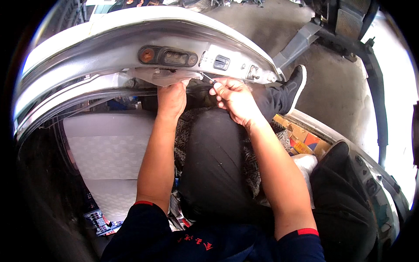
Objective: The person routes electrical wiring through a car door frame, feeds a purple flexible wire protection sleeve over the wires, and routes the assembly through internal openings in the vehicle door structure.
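Head view: thin tool point(208, 78) slants, pointing up-left.

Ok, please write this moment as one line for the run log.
left hand: at translucent sheet, grip unclear | right hand: pinching thin rod | nearby: silver panel, grey seat

Here's the car's load bay point(315, 125), right of the grey seat point(104, 150): patterned cloth point(252, 179) spreads just beside that seat, while well to its right sit a yellow-orange carton point(301, 134) and a whitish plastic bag point(306, 166).
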### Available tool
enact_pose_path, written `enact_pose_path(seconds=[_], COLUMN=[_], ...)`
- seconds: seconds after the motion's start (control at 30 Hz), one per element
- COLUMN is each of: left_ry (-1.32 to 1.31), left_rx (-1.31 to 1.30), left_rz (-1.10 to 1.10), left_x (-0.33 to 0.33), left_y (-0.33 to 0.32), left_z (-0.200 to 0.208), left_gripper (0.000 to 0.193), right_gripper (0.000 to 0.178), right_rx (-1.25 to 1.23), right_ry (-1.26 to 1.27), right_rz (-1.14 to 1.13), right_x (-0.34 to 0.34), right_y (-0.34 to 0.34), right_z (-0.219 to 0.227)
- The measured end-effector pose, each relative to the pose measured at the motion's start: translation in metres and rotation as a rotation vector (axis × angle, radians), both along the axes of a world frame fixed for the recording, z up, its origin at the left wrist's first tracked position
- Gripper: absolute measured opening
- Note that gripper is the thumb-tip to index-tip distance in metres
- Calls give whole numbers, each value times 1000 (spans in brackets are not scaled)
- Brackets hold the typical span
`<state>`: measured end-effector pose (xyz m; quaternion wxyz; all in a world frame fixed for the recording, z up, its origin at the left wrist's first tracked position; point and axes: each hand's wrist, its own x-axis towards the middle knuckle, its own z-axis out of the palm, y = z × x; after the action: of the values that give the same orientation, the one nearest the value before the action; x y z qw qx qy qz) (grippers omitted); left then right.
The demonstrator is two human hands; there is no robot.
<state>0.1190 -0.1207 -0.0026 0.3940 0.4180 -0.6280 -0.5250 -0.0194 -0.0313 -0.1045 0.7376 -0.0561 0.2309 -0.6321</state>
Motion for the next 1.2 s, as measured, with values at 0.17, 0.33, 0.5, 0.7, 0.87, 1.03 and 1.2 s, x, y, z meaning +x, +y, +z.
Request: enact_pose_path(seconds=[0.17,0.33,0.5,0.7,0.87,1.03,1.2], left_ry=[-16,7,-29,-30,61,8,70], left_rx=[46,38,17,34,19,-1,91], left_rz=[90,59,63,31,29,-39,68], left_x=[-7,4,-5,-11,-4,6,1], left_y=[4,-1,0,5,3,-6,0], left_z=[3,-1,2,8,2,-2,-2], left_gripper=[31,30,27,26,26,26,29], right_gripper=[23,21,21,22,21,20,20], right_rx=[9,42,77,29,33,44,52], right_ry=[409,692,593,276,204,277,450], right_rz=[-147,-265,-232,-150,-131,-92,-137], right_x=[6,13,9,8,8,7,9], right_y=[2,0,-3,-7,-8,-7,-4], right_z=[4,3,9,3,10,6,4])
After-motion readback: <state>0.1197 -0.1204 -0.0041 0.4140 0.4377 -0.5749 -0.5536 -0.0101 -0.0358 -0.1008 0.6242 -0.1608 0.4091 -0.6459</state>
